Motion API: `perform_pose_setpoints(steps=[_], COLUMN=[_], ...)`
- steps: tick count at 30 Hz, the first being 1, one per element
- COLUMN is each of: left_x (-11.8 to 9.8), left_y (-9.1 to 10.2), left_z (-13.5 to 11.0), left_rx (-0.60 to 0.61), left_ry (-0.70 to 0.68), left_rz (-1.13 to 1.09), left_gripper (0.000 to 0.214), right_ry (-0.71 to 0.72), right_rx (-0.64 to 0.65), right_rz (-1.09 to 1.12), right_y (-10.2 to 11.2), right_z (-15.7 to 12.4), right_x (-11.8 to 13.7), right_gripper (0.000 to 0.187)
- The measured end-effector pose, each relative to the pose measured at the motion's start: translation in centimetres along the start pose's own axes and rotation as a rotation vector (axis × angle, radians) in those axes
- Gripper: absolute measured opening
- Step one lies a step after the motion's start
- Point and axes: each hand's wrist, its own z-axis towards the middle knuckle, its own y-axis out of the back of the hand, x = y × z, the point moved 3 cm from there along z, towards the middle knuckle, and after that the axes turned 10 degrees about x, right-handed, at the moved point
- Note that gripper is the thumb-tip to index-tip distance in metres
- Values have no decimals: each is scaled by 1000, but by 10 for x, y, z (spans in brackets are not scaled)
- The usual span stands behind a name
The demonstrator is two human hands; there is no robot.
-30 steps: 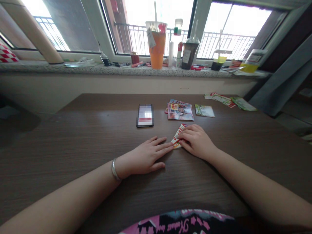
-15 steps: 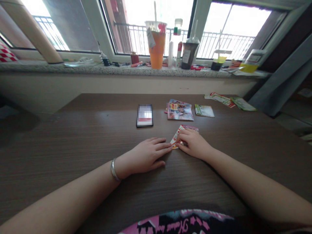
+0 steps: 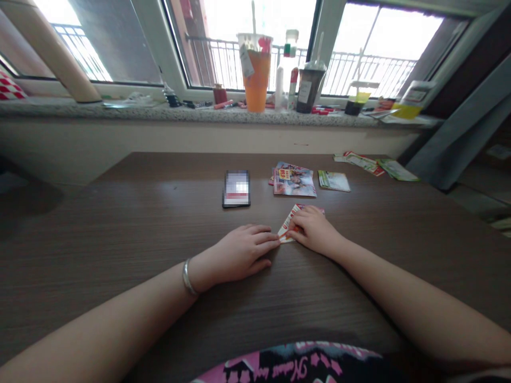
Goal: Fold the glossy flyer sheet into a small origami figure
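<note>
A small folded piece of printed paper [image 3: 288, 224], red, white and pink, lies on the dark wooden table [image 3: 120, 223]. My right hand [image 3: 317, 231] rests on top of it with the fingers curled and pressing it down. My left hand [image 3: 239, 255] lies flat on the table just left of the paper, fingers stretched out, the fingertips touching its left corner. A silver bangle sits on my left wrist. Most of the paper is hidden under my right hand.
A phone [image 3: 236, 188] lies face up behind my hands. Beside it are a colourful leaflet [image 3: 294, 181], a green card [image 3: 334, 181] and more leaflets [image 3: 375, 165] at the far right. The windowsill holds an orange cup [image 3: 256, 72], a dark cup [image 3: 309, 88] and bottles.
My right hand has slid a little over the folded paper and drawn its fingers closer together. My left hand has stayed where it was.
</note>
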Motion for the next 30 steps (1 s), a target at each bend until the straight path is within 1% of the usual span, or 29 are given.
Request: perform_pose_setpoints(steps=[4, 11, 19, 30], left_x=[-1, -3, -8, -9], left_y=[1, 4, 6, 1], left_z=[1, 3, 7, 10], left_rx=[-18, -38, -19, -3], left_ry=[-10, -15, 39, 39], left_rz=[13, 18, 17, 61], left_gripper=[45, 40, 34, 28], right_ry=[-3, -23, -18, -29], right_rx=[-7, 16, 38, 36], right_rz=[-42, -37, 4, -10], right_y=[0, -3, -3, -3], right_z=[1, 2, 5, 6], right_x=[0, -1, 0, 2], right_gripper=[17, 17, 15, 15])
